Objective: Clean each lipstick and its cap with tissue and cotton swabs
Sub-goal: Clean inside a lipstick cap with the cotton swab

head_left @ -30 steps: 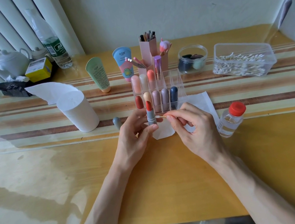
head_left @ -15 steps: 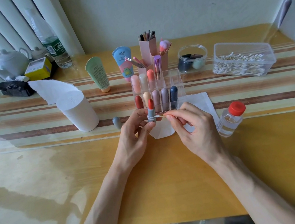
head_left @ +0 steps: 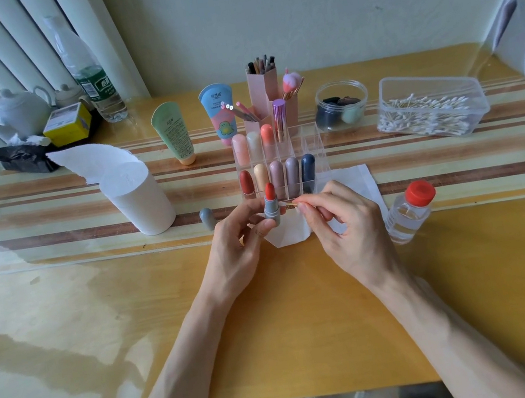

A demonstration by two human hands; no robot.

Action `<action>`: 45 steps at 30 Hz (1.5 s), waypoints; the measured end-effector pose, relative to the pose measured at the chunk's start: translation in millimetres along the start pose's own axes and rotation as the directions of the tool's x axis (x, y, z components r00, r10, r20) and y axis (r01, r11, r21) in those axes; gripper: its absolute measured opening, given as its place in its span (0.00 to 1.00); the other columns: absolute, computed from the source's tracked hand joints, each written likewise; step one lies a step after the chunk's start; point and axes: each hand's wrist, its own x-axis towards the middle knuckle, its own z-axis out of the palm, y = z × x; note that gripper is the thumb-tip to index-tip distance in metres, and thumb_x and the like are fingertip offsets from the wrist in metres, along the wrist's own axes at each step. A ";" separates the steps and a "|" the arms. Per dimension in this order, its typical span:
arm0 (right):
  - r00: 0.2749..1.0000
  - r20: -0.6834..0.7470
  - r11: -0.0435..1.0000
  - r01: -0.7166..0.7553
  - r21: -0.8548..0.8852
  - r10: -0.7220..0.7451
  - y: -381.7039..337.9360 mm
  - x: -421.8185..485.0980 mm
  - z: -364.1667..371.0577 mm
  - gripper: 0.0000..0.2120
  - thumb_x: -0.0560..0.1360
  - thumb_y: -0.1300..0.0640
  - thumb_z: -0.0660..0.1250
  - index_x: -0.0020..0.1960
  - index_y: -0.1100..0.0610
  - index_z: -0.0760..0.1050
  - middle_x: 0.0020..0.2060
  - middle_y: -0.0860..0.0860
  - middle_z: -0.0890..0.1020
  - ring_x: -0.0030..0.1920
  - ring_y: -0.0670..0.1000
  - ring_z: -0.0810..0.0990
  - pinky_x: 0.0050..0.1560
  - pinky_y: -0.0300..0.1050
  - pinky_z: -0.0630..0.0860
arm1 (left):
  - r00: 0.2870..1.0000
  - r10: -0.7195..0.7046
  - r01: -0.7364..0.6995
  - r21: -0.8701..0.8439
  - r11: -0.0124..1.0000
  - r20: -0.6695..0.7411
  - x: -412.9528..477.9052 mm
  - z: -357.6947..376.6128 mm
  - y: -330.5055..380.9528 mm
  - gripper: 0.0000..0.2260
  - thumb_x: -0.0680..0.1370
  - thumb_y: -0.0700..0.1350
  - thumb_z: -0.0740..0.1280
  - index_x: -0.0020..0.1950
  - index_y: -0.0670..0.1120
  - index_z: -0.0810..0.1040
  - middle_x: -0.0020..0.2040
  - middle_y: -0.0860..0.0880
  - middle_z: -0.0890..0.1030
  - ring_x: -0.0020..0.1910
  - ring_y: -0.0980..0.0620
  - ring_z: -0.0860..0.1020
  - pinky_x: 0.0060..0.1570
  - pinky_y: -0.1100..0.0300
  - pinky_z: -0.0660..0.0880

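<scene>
Red lipstick (head_left: pixel 271 208) upright in grip of left hand (head_left: pixel 238 249); swab (head_left: pixel 288 204) in pinch of right hand (head_left: pixel 346 231), at lipstick's 3 o'clock.

2 bare forearms, bare left hand (head_left: pixel 237 243), right hand (head_left: pixel 346 231).

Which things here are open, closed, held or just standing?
lipstick: uncapped, red stick out, held upright by the left hand.
cotton swab: pinched by the right hand, tip at the lipstick tube.
grey cap: off, standing upright.
small bottle: red lid on.
swab box: no lid, holds swabs.
tissue roll: upright, loose end out.
</scene>
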 end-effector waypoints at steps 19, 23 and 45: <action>0.981 -0.179 0.996 -0.084 -0.015 0.080 8.0 -1.2 1.2 0.07 0.81 0.63 0.70 0.57 0.64 0.85 0.42 0.49 0.80 0.45 0.34 0.76 0.46 0.25 0.70 | 0.874 -0.093 0.099 -0.011 0.995 -0.477 13.0 -31.5 10.7 0.06 0.78 0.42 0.76 0.55 0.47 0.86 0.43 0.61 0.84 0.38 0.61 0.75 0.40 0.64 0.69; 0.987 -0.128 0.995 -0.098 0.001 0.098 10.2 -1.1 5.3 0.07 0.81 0.62 0.71 0.57 0.62 0.85 0.44 0.47 0.81 0.45 0.38 0.79 0.46 0.29 0.73 | 0.852 -0.111 0.170 0.068 0.983 -0.511 23.4 -36.3 9.2 0.08 0.77 0.43 0.78 0.55 0.46 0.87 0.48 0.59 0.86 0.46 0.65 0.79 0.42 0.72 0.71; 0.965 -0.132 0.973 -0.218 0.071 0.226 13.0 -0.5 3.9 0.16 0.81 0.67 0.70 0.67 0.58 0.80 0.50 0.45 0.88 0.44 0.38 0.84 0.45 0.26 0.77 | 0.880 -0.157 0.330 0.341 0.880 -0.448 34.6 -30.3 -22.4 0.14 0.73 0.45 0.79 0.57 0.48 0.82 0.49 0.57 0.85 0.41 0.59 0.80 0.38 0.75 0.70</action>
